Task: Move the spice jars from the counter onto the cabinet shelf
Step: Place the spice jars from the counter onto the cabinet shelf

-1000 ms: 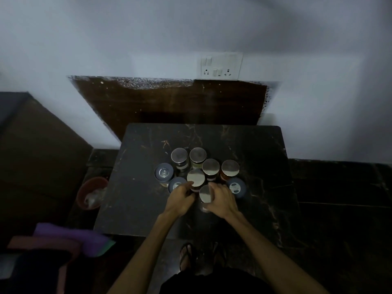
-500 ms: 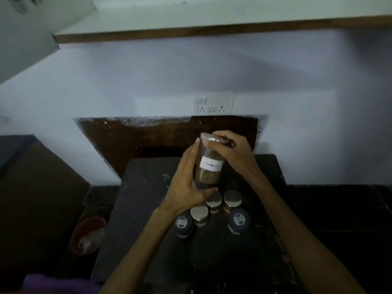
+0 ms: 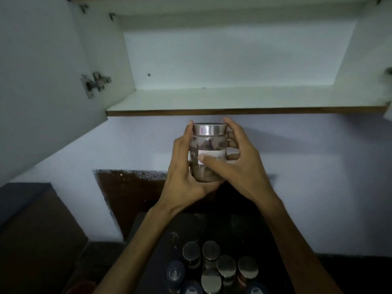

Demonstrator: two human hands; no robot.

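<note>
Both hands are holding a clear glass spice jar [image 3: 206, 158] with a steel lid and white label upright in the air, just below the white cabinet shelf [image 3: 222, 100]. The left hand [image 3: 184, 170] is wrapping its fingers around the jar's side; the right hand [image 3: 237, 162] is clamping it with curled fingers [image 3: 232, 143]. More steel-lidded spice jars [image 3: 218, 268] are standing clustered on the dark desk [image 3: 159, 236] below.

Between the hands, the clear glass spice jar [image 3: 206, 153] had a shiny silver metal lid, brown contents and a white label with dark writing. Above the hands, the white cabinet shelf [image 3: 233, 98] showed a brown wooden front edge. Below the hands, the black marbled surface [image 3: 157, 240] carried round jars with silver lids [image 3: 226, 264] and others with dark blue lids [image 3: 175, 271]. The wall behind was pale lilac-white.
</note>
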